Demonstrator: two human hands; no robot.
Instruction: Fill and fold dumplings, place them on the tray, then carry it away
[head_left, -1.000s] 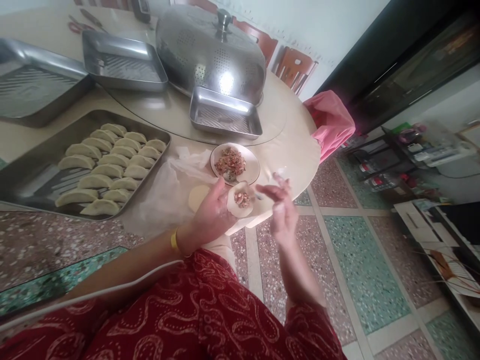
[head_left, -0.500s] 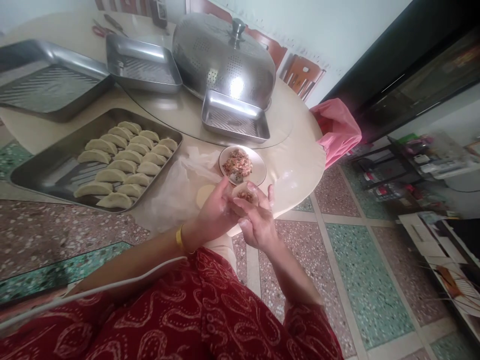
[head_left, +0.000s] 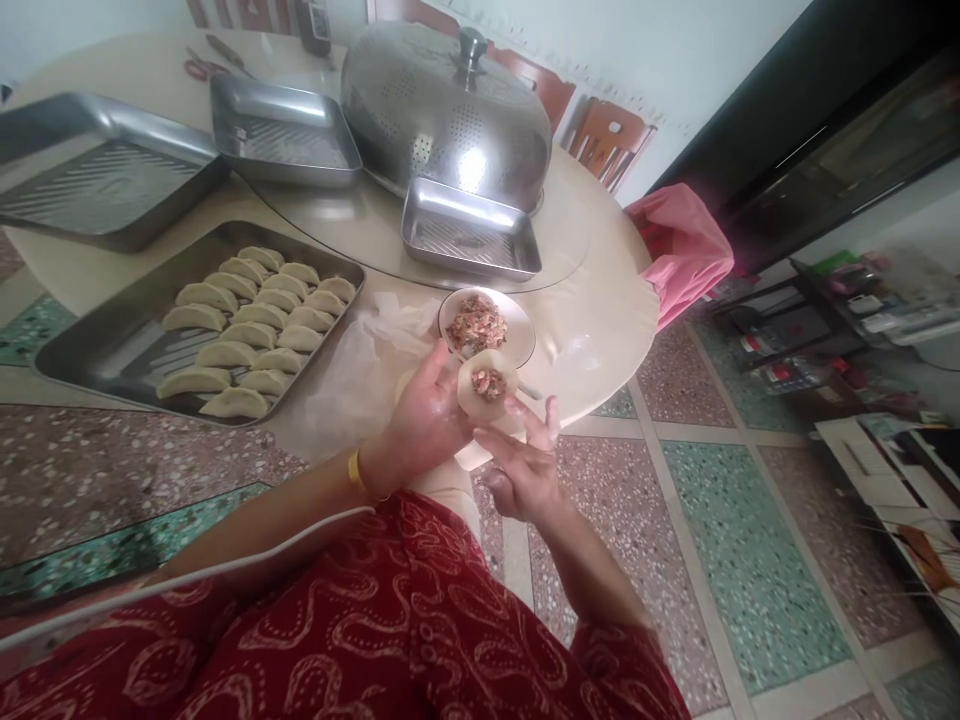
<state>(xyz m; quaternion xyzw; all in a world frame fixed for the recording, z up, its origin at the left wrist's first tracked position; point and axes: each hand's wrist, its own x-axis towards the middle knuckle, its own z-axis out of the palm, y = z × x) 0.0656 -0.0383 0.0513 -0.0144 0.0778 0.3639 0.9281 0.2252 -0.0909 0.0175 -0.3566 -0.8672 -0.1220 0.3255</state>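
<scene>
Because the round dumpling wrapper (head_left: 486, 385) lies open and unsealed, its spoonful of minced filling (head_left: 488, 381) could spill if tilted or pinched unevenly. It rests on the left hand (head_left: 429, 420), fingers cupped beneath, at the table (head_left: 600, 300) edge beside the filling plate (head_left: 517, 318). The right hand (head_left: 523, 468) touches its lower rim, fingers loose, grasping nothing. The wrapper's underside and the left fingertips are hidden.
</scene>
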